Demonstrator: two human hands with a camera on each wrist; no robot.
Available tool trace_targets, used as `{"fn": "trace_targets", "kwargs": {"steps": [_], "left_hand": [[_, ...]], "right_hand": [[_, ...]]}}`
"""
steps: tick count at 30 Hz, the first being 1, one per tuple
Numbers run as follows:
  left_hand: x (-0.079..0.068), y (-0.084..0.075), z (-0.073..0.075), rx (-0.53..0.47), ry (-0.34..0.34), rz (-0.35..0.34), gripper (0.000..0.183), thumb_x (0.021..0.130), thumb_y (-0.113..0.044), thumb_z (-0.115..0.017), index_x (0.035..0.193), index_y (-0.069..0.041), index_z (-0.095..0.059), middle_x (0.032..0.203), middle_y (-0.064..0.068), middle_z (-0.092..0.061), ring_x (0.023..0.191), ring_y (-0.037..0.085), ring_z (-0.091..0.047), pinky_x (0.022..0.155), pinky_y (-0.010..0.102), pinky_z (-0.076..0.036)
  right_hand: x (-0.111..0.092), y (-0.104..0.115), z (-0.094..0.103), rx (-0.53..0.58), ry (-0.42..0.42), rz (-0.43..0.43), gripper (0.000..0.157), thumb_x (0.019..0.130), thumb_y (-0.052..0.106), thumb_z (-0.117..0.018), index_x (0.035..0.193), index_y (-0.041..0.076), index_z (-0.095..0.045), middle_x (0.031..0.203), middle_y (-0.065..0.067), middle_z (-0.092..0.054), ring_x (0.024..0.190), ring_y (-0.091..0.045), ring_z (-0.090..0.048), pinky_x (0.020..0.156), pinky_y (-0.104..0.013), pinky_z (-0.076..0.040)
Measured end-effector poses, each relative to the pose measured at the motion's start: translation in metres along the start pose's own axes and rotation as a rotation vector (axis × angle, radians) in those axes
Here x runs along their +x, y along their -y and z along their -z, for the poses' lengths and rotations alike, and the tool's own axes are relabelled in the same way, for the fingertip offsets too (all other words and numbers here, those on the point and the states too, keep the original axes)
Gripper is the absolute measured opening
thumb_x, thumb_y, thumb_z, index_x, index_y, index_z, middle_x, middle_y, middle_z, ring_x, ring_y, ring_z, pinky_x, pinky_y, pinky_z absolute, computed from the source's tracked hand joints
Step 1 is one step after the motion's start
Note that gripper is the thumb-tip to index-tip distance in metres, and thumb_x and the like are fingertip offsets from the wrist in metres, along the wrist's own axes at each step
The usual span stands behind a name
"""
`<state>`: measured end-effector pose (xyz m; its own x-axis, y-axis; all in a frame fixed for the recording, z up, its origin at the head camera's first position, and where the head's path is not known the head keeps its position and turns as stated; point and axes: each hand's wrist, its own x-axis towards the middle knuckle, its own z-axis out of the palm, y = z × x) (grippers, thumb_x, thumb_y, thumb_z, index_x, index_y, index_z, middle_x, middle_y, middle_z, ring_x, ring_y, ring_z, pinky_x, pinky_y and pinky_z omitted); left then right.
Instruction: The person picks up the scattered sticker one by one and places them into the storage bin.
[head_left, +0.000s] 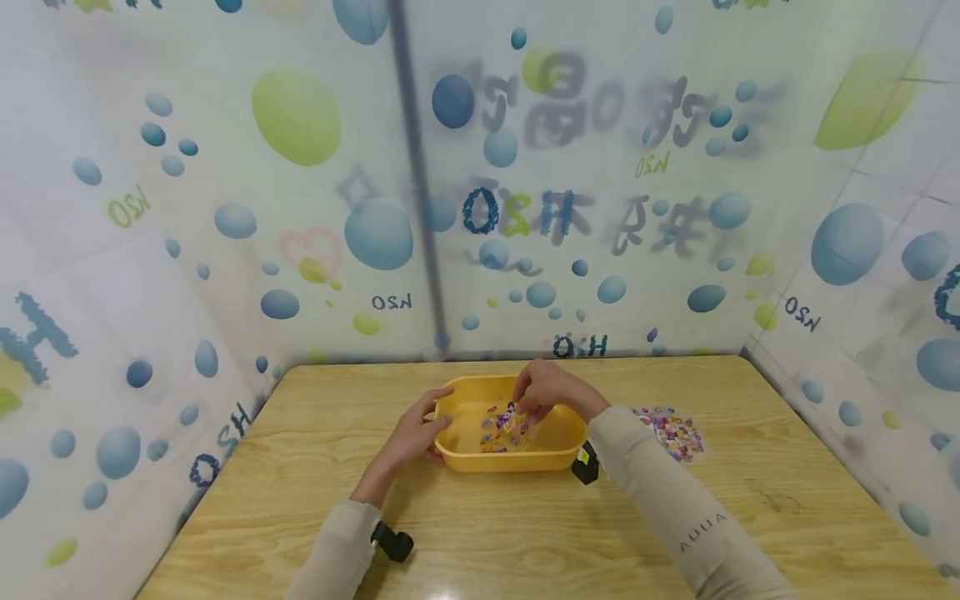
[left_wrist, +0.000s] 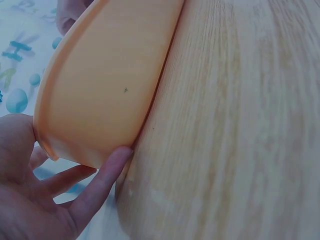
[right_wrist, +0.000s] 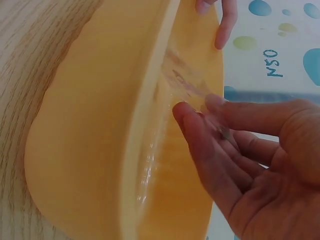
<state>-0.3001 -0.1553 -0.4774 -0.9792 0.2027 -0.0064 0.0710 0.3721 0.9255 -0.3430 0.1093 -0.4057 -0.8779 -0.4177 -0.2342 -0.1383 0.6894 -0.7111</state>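
A yellow plastic basin (head_left: pixel 506 462) stands on the wooden table. My left hand (head_left: pixel 416 429) grips its left end, thumb at the rim; in the left wrist view the fingers (left_wrist: pixel 102 187) lie spread against its outer wall (left_wrist: pixel 110 85). My right hand (head_left: pixel 546 392) reaches over the basin and pinches a clear plastic sheet (right_wrist: pixel 187 82) between thumb and fingers. Small purple, orange and red shapes show on or through the sheet, inside the basin; whether they are stickers or loose pieces I cannot tell.
To the right of the basin, a patch of small multicoloured pieces (head_left: pixel 678 435) lies on the wooden table (head_left: pixel 480 533), partly behind the right sleeve (head_left: pixel 660 492). A curtain (head_left: pixel 300 208) with blue and green dots surrounds the table's back and sides.
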Motion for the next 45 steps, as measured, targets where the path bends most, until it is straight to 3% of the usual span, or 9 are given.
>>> {"fn": "trace_targets", "kwargs": {"steps": [10, 12, 20, 32, 45], "left_hand": [[-0.003, -0.002, 0.001, -0.001, -0.011, 0.008, 0.048, 0.097, -0.018, -0.055, 0.143, -0.027, -0.044, 0.147, 0.02, -0.039, 0.101, 0.035, -0.063, 0.049, 0.046, -0.058], [-0.001, 0.001, 0.002, 0.001, -0.004, 0.012, 0.047, 0.097, -0.02, -0.055, 0.142, -0.031, -0.044, 0.147, 0.018, -0.04, 0.1, 0.032, -0.064, 0.049, 0.043, -0.058], [0.0, -0.001, 0.002, 0.005, 0.01, 0.015, 0.047, 0.097, -0.021, -0.056, 0.141, -0.034, -0.045, 0.147, 0.016, -0.04, 0.097, 0.03, -0.064, 0.05, 0.042, -0.059], [0.001, 0.001, 0.002, -0.001, 0.032, 0.006, 0.048, 0.097, -0.021, -0.056, 0.142, -0.03, -0.044, 0.144, 0.017, -0.042, 0.092, 0.028, -0.064, 0.051, 0.041, -0.059], [-0.001, 0.001, 0.003, -0.007, 0.046, -0.01, 0.048, 0.098, -0.021, -0.054, 0.144, -0.027, -0.042, 0.142, 0.02, -0.041, 0.088, 0.027, -0.064, 0.051, 0.041, -0.059]], "right_hand": [[0.004, 0.001, 0.0, -0.069, 0.046, -0.078, 0.013, 0.086, 0.0, -0.063, 0.097, 0.003, -0.07, 0.09, -0.009, -0.065, 0.064, -0.02, -0.065, 0.064, -0.03, -0.061], [0.005, 0.001, 0.001, -0.08, 0.047, -0.084, 0.013, 0.085, -0.002, -0.063, 0.096, 0.002, -0.069, 0.09, -0.009, -0.065, 0.063, -0.019, -0.064, 0.064, -0.03, -0.061], [0.008, -0.001, 0.0, -0.114, 0.037, -0.113, 0.01, 0.084, -0.005, -0.063, 0.085, 0.001, -0.071, 0.079, -0.009, -0.063, 0.059, -0.018, -0.06, 0.066, -0.034, -0.062], [0.009, -0.001, -0.002, -0.176, 0.013, -0.189, 0.008, 0.083, 0.001, -0.063, 0.08, 0.002, -0.071, 0.067, -0.007, -0.061, 0.058, -0.019, -0.062, 0.061, -0.028, -0.06], [0.011, -0.012, -0.004, -0.143, 0.084, -0.193, 0.007, 0.082, 0.008, -0.068, 0.084, 0.002, -0.073, 0.069, -0.007, -0.06, 0.059, -0.019, -0.058, 0.066, -0.032, -0.061]]}}
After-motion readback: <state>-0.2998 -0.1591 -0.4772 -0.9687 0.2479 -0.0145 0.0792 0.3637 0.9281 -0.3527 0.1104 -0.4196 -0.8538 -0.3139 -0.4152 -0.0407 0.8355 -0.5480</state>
